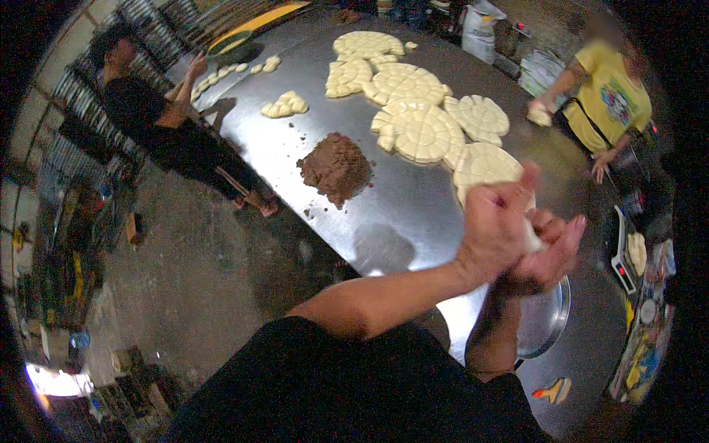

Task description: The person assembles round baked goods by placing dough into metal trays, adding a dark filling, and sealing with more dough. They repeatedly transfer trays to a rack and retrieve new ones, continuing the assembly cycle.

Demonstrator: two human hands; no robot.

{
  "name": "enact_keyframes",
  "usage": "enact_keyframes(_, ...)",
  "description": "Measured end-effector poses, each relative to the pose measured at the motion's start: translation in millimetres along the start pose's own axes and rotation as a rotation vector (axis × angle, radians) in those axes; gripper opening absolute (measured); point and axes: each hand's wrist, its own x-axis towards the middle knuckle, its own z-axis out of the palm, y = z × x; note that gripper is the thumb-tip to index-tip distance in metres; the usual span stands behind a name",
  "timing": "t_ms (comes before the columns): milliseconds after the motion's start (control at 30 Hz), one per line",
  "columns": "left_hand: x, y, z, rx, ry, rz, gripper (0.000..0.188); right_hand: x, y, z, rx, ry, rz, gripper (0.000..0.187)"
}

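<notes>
My left hand (493,225) and my right hand (550,258) come together over the metal table's near right part. Their fingers are closed around a small whitish piece of dough (533,238), mostly hidden between the palms. Just beyond lies a round pale dough slab (484,168), partly covered by my left hand. More scored slabs, such as this dough round (421,133), stretch away toward the far side. Left of them sits a crumbly dark brown mound (336,168), with loose bits around it.
A round metal tray (565,314) rests beside my right forearm, with a brush-like tool (554,390) nearer me. At right stands a scale (622,255) near pale dough. One person (605,96) across the table holds dough; another (140,96) works at left near small dough pieces (221,74).
</notes>
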Motion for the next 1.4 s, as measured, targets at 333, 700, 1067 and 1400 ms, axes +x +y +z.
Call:
enact_keyframes(333,4.2,-37.5,-333.1,-0.190,0.325,-0.706,0.026,-146.0,-5.6,165.4,0.425,-1.705,0.554,0.040)
enact_keyframes(700,-16.9,-41.9,-439.5,-0.387,0.575,-0.759,0.047,-224.5,75.7,301.3,0.079,-1.546,-0.151,0.035)
enact_keyframes(1067,63.2,-43.1,-319.2,-0.320,0.399,-0.590,0.035,-142.9,30.7,235.0,0.470,-1.235,0.686,0.031)
enact_keyframes(1400,64.1,0.4,-193.5,-0.032,0.076,-0.516,0.028,-34.2,19.4,136.8,0.369,-1.219,0.449,0.028)
